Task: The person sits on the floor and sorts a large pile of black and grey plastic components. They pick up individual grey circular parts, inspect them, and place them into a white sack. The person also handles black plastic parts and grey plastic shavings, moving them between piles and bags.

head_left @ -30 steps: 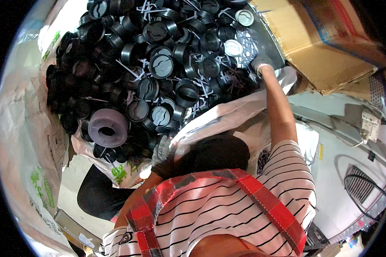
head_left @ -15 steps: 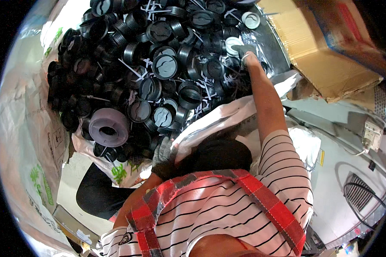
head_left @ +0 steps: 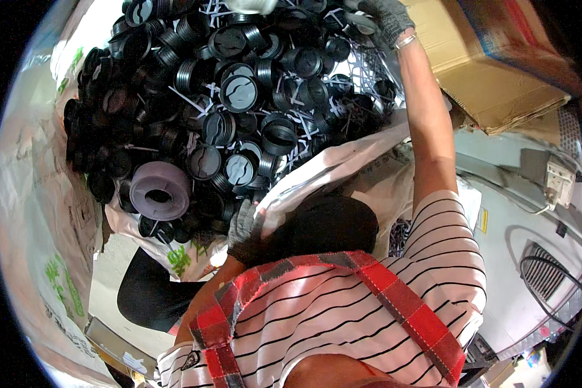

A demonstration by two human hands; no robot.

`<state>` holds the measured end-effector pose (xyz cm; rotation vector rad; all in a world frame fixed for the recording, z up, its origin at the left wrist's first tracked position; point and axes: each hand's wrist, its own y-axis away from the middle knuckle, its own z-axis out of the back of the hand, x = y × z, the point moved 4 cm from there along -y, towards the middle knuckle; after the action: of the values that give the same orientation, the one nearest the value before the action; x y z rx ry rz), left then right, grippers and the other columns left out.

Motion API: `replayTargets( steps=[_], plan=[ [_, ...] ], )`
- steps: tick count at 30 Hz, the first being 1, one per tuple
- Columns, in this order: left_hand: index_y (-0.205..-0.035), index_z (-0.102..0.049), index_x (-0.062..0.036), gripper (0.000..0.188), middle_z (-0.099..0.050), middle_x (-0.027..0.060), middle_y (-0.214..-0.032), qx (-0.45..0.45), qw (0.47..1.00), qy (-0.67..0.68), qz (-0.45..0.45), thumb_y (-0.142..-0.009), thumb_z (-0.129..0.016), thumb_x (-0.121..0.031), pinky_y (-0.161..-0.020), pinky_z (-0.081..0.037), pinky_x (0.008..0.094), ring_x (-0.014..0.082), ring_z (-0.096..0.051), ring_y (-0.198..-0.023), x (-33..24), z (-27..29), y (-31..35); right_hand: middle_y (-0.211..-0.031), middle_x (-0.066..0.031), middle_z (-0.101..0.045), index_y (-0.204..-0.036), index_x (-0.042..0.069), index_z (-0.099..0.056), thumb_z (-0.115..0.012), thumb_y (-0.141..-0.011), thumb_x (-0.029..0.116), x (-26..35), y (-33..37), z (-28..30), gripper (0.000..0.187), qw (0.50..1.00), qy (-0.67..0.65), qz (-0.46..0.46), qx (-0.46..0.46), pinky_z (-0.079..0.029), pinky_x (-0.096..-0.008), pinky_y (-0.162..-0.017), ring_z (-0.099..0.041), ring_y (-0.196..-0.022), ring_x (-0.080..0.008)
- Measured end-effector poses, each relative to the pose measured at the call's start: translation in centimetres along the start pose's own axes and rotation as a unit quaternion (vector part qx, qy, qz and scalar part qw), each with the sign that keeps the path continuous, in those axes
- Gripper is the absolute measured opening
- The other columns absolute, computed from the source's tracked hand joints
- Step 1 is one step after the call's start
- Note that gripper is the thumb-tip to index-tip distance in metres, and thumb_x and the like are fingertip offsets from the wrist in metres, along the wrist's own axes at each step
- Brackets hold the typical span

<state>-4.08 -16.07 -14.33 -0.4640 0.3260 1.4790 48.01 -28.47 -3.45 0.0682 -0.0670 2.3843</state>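
My right hand, in a grey glove, reaches to the top right of the heap. Its fingers are curled at a round grey-looking cap, partly in shadow. My left hand, also gloved, lies at the near rim of a white woven bag, its fingers stretched toward the heap. In the bag lie many black threaded plastic caps, with thin white plastic sprues among them. A pale purple ring-shaped roll rests on the caps at the near left.
An opened cardboard box stands at the far right, beyond my right forearm. Beside it are a pale machine panel with a socket box and a black cable. Another white bag rises at the left. My dark-clad knee is beside the bag rim.
My right hand has moved farther up the heap from a white cap to the top right. A white object now shows at the top edge. My left hand stays near the rim.
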Motion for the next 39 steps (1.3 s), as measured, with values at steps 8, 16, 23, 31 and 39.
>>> replayTargets(
  steps=[8, 16, 23, 31, 39],
  plan=[
    [-0.131, -0.034, -0.0090, 0.068, -0.046, 0.0176, -0.124, 0.021, 1.000, -0.015, 0.014, -0.074, -0.065, -0.031, -0.087, -0.039, 0.0501, 0.0379, -0.045, -0.116, 0.5, -1.2, -0.5, -0.126, -0.0216, -0.047, -0.128, 0.009, -0.043, -0.076, -0.062, 0.033, -5.6, 6.8, -14.8, 0.077, 0.974, 0.010, -0.173, 0.149, -0.039, -0.0380, -0.096, -0.046, -0.116, -0.0353],
    [-0.130, -0.033, -0.0073, 0.067, -0.044, 0.0189, -0.125, -0.002, 1.000, -0.026, -0.011, -0.076, -0.065, -0.031, -0.087, -0.038, 0.0506, 0.0392, -0.045, -0.115, 0.9, -1.6, 0.6, -0.133, -0.0182, -0.041, -0.138, 0.008, -0.021, -0.081, -0.052, 0.043, -6.5, 5.1, -18.7, 0.110, 0.931, -0.011, -0.296, 0.214, -0.037, -0.0391, -0.099, -0.043, -0.121, -0.0340],
    [-0.133, -0.027, -0.0076, 0.071, -0.041, 0.0200, -0.128, 0.017, 0.999, -0.008, -0.049, -0.077, -0.064, -0.029, -0.090, -0.036, 0.0516, 0.0395, -0.042, -0.117, 1.4, -1.0, -0.8, -0.113, -0.0177, -0.056, -0.117, 0.008, -0.046, -0.073, -0.062, 0.042, -11.9, 7.5, -29.0, 0.070, 0.939, -0.114, -0.175, 0.274, -0.043, -0.0382, -0.087, -0.055, -0.105, -0.0328],
    [-0.129, -0.033, -0.0092, 0.065, -0.043, 0.0182, -0.127, 0.031, 0.999, -0.010, 0.013, -0.076, -0.064, -0.033, -0.090, -0.037, 0.0526, 0.0399, -0.043, -0.118, 0.7, -1.3, -0.2, -0.098, -0.0099, -0.064, -0.104, 0.003, -0.059, -0.054, -0.082, 0.021, -4.8, 7.4, -22.6, 0.028, 0.911, -0.106, 0.022, 0.398, -0.044, -0.0309, -0.077, -0.056, -0.086, -0.0179],
    [-0.130, -0.032, -0.0117, 0.068, -0.045, 0.0184, -0.127, 0.023, 1.000, 0.020, 0.004, -0.074, -0.065, -0.031, -0.091, -0.035, 0.0531, 0.0396, -0.044, -0.117, 0.6, -0.4, -0.6, -0.112, -0.0017, -0.058, -0.118, 0.008, -0.057, -0.055, -0.086, 0.024, -5.1, 10.9, -22.4, 0.037, 0.785, -0.500, -0.116, 0.347, -0.040, -0.0260, -0.088, -0.051, -0.097, -0.0112]
  ],
)
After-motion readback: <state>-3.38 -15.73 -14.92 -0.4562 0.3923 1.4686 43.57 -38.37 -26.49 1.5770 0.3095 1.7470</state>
